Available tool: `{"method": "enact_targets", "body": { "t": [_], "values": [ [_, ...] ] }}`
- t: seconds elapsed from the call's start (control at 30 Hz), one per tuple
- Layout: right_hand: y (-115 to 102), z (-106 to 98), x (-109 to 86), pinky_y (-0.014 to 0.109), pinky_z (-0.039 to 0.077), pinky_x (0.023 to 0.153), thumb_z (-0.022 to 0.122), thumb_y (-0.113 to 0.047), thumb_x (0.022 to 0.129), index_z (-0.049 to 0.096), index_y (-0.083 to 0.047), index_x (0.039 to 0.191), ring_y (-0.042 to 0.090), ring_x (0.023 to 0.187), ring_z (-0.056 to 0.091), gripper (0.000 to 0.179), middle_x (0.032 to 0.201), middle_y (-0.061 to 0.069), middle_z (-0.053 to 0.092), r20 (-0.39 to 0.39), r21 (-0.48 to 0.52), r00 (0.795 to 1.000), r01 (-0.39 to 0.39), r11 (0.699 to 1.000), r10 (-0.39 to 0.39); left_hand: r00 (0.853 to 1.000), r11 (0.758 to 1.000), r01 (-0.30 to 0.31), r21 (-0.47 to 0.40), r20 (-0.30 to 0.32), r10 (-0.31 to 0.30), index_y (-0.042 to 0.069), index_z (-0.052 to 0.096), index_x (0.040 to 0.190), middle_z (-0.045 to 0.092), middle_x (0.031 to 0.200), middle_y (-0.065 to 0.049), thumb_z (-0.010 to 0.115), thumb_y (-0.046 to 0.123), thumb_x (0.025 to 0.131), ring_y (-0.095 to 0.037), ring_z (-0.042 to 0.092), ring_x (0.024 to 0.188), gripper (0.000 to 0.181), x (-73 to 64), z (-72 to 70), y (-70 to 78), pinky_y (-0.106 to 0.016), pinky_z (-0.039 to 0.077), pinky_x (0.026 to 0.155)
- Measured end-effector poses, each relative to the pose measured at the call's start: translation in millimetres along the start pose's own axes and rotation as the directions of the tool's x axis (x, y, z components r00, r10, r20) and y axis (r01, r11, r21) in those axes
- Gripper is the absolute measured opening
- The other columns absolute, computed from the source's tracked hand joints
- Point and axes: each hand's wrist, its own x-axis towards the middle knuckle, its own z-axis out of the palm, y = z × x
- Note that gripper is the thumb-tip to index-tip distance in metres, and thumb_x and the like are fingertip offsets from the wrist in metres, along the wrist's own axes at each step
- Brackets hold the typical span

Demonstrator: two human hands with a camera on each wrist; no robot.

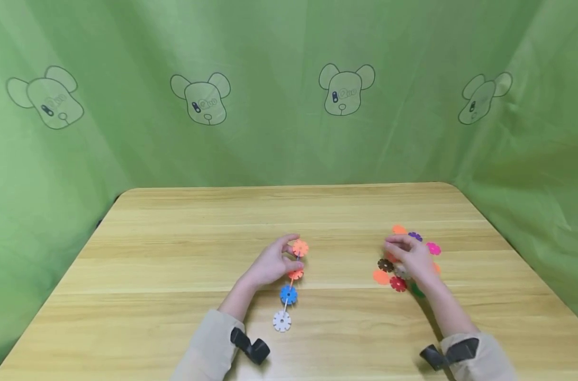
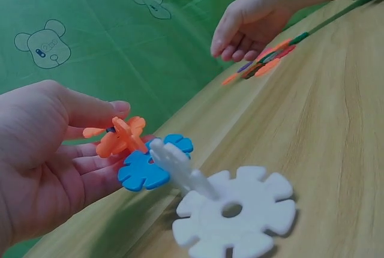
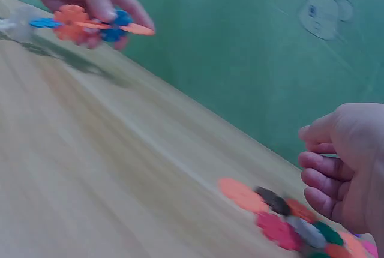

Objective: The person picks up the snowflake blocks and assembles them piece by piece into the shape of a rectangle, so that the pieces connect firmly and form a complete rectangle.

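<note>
Head view. Landmark: the disc chain (image 1: 288, 294), slotted plastic discs linked in a row above a pale wood table (image 1: 174, 233). Left hand (image 1: 270, 264) at the chain's far end, thumb and fingers gripping it around the orange discs. Blue disc below that grip, white disc (image 1: 281, 321) at the chain's near end. Well to the right of the chain: a pile of loose discs (image 1: 400, 273), among them orange, dark brown, red, purple, pink, grey and green. Right hand (image 1: 415, 259) over this pile, fingers bent. Green curtain (image 1: 270, 153) with printed bear heads (image 1: 343, 95) beyond the chain.

Left wrist view. Left thumb above the chain's orange discs, fingers behind them. Chain runs toward the camera: orange, blue, an upright white disc, then a flat white one. Cannot tell whether that last disc touches the table. Right hand beyond the chain, fingers loosely curled.

Right wrist view, somewhat blurred. Left hand pinches the chain near a dark blue disc (image 3: 114, 25); the chain's shadow falls on the table beneath it. Right hand well apart from the chain, near the pile, fingers relaxed, nothing visible in them.
</note>
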Motion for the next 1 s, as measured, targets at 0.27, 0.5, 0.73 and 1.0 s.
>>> {"method": "enact_targets", "body": {
  "t": [0.27,0.5,0.73,1.0],
  "values": [
    [19,-19,4.9,0.04,0.043,0.087,0.058,-0.029,0.092,0.051,0.006,0.125,0.035,0.107,0.05,0.049,0.117,0.025,0.054,0.014,-0.13,1.0,0.02,0.991,-0.019,1.0,0.999,-0.014,0.043,-0.011,0.015,0.006,0.041,0.138,0.055,0.101,-0.009,0.068,0.011,0.082,-0.014,0.053,0.066,0.063,-1.0,-0.2,0.0,-0.028,0.045,0.059],
    [24,-24,9.7,0.036,0.046,0.073,0.066,-0.019,0.086,0.058,0.009,0.117,0.032,0.093,0.056,0.042,0.107,0.024,0.06,0.126,-0.294,0.984,0.159,0.943,-0.126,1.0,1.0,-0.007,0.003,-0.001,0.007,0.005,0.04,0.138,0.054,0.102,-0.009,0.068,0.008,0.082,-0.012,0.052,0.062,0.063,0.4,-0.6,-0.9,-0.025,0.043,0.055],
    [23,-26,10.9,0.031,0.046,0.063,0.066,-0.01,0.085,0.058,0.012,0.114,0.022,0.079,0.053,0.037,0.1,0.02,0.06,0.209,-0.273,0.966,0.208,0.939,-0.153,1.0,0.998,-0.003,0.063,-0.005,0.003,0.007,0.042,0.138,0.055,0.101,-0.008,0.07,0.013,0.081,-0.015,0.054,0.068,0.063,0.6,-0.1,-1.9,-0.029,0.046,0.061],
    [24,-23,9.1,0.032,0.042,0.065,0.068,-0.012,0.084,0.052,0.008,0.109,0.025,0.08,0.048,0.035,0.093,0.015,0.053,0.207,-0.273,0.974,0.143,0.951,-0.087,1.0,0.998,-0.009,0.061,0.003,0.009,0.007,0.042,0.138,0.056,0.099,-0.006,0.071,0.013,0.08,-0.014,0.055,0.068,0.064,2.1,2.6,-6.3,-0.027,0.046,0.059]
  ]
}}
